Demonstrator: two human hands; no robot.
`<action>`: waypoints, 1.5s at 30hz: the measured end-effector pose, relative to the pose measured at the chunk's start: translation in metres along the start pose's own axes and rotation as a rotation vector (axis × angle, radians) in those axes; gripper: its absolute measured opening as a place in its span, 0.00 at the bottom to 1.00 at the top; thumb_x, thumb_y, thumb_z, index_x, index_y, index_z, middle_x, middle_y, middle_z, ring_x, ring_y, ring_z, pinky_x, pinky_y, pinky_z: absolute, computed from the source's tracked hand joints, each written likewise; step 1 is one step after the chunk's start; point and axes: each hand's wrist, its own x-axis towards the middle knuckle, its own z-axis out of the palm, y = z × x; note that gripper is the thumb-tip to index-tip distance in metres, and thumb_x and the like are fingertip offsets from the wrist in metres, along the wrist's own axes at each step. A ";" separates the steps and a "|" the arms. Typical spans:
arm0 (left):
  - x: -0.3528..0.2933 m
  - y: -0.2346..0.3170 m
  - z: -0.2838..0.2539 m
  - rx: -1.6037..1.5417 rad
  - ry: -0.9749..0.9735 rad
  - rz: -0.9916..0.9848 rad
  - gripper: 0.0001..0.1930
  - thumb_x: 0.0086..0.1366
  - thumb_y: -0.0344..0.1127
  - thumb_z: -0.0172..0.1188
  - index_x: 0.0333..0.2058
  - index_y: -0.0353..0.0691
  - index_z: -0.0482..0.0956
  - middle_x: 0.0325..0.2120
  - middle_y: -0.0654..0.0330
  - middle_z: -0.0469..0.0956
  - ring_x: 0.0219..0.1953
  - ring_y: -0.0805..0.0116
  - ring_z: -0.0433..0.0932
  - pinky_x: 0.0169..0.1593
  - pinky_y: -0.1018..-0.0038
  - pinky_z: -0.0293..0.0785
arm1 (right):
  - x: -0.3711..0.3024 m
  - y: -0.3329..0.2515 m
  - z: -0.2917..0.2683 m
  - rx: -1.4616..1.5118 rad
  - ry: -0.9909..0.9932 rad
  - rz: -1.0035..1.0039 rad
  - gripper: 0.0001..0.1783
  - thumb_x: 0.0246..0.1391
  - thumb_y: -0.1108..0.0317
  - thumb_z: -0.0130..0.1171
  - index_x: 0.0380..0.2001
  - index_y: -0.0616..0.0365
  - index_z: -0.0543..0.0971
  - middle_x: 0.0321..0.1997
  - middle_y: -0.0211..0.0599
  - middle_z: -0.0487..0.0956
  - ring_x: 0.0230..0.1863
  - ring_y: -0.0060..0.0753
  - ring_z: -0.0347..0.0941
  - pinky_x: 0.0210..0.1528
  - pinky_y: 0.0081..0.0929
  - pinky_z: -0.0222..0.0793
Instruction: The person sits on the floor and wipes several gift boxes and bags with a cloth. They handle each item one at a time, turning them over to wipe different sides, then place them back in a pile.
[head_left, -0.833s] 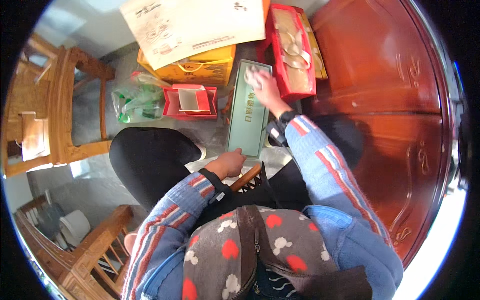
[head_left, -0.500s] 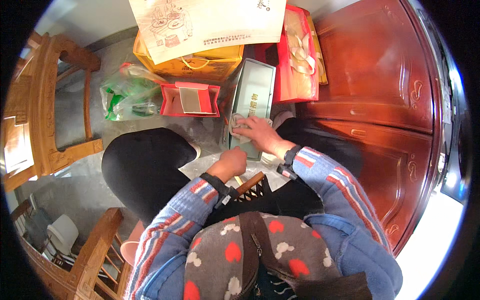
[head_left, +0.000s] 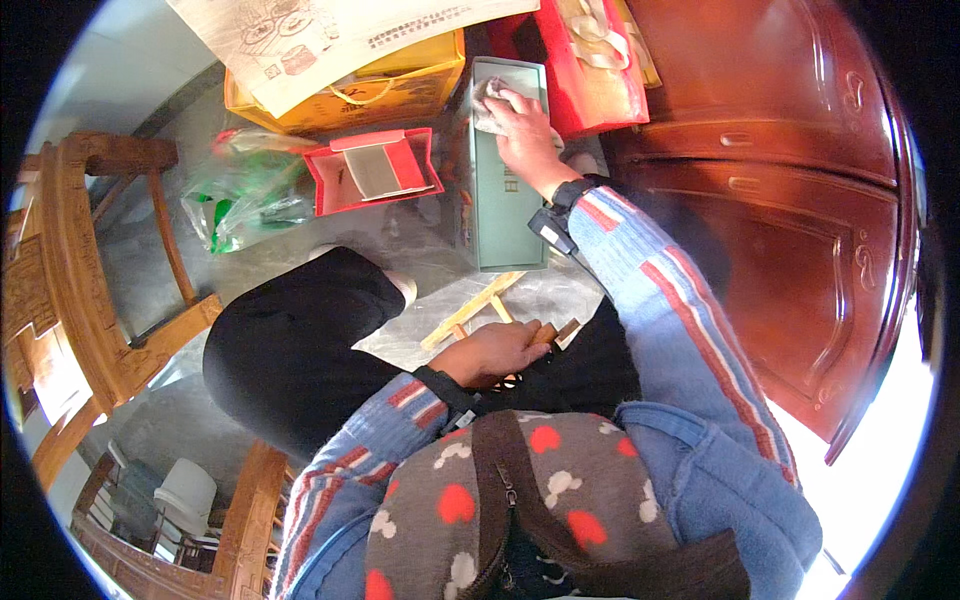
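My right hand (head_left: pixel 528 140) is closed on a crumpled pale cloth (head_left: pixel 488 118), pressed to the far end of the lid of a long grey-green box (head_left: pixel 507 225). The box stands on the floor beyond my knees, its length pointing away from me. Between my thighs, my left hand (head_left: pixel 497 352) wraps round a brown wooden bar (head_left: pixel 566 330), apparently the front edge of a low stool with dark webbing. Pale wooden legs (head_left: pixel 470 312) show in front of it.
Left of the box are an open red box (head_left: pixel 325 185) and a clear plastic bag (head_left: pixel 245 195) with green in it. Behind stand a yellow gift bag (head_left: pixel 420 90), a large printed paper bag (head_left: pixel 340 40) and a red gift bag (head_left: pixel 590 90). A red-brown cabinet (head_left: pixel 770 270) lines the right; a wooden chair (head_left: pixel 85 270) stands left.
My right hand has slid the cloth away from me to the far end of the lid. My left hand has dropped from beside the box onto the wooden bar. The view has shifted.
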 end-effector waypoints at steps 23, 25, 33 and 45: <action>0.061 -0.040 -0.032 -0.492 -0.393 -0.278 0.43 0.74 0.72 0.37 0.76 0.48 0.50 0.73 0.54 0.59 0.71 0.59 0.62 0.72 0.68 0.56 | 0.034 0.031 0.008 0.264 0.020 -0.071 0.28 0.44 0.72 0.67 0.54 0.52 0.81 0.60 0.41 0.73 0.54 0.53 0.70 0.57 0.47 0.69; 0.066 -0.041 -0.034 -0.486 -0.413 -0.302 0.41 0.75 0.70 0.38 0.75 0.50 0.54 0.70 0.54 0.65 0.69 0.57 0.66 0.71 0.66 0.59 | 0.039 0.033 0.005 0.278 0.022 -0.081 0.28 0.44 0.72 0.67 0.54 0.51 0.81 0.60 0.40 0.73 0.53 0.51 0.70 0.57 0.47 0.68; 0.060 -0.031 0.032 -0.179 -0.484 -0.258 0.26 0.72 0.57 0.51 0.52 0.40 0.82 0.48 0.44 0.83 0.50 0.48 0.82 0.55 0.57 0.74 | 0.040 0.033 -0.001 0.254 0.017 -0.085 0.27 0.47 0.69 0.65 0.54 0.49 0.82 0.59 0.37 0.73 0.53 0.49 0.70 0.57 0.46 0.68; 0.043 -0.045 0.121 -0.080 -0.291 -0.073 0.23 0.78 0.49 0.46 0.62 0.43 0.74 0.59 0.48 0.78 0.61 0.55 0.76 0.65 0.61 0.67 | -0.042 -0.014 0.001 0.141 0.045 -0.156 0.26 0.46 0.73 0.62 0.53 0.47 0.82 0.57 0.35 0.74 0.52 0.50 0.70 0.56 0.47 0.68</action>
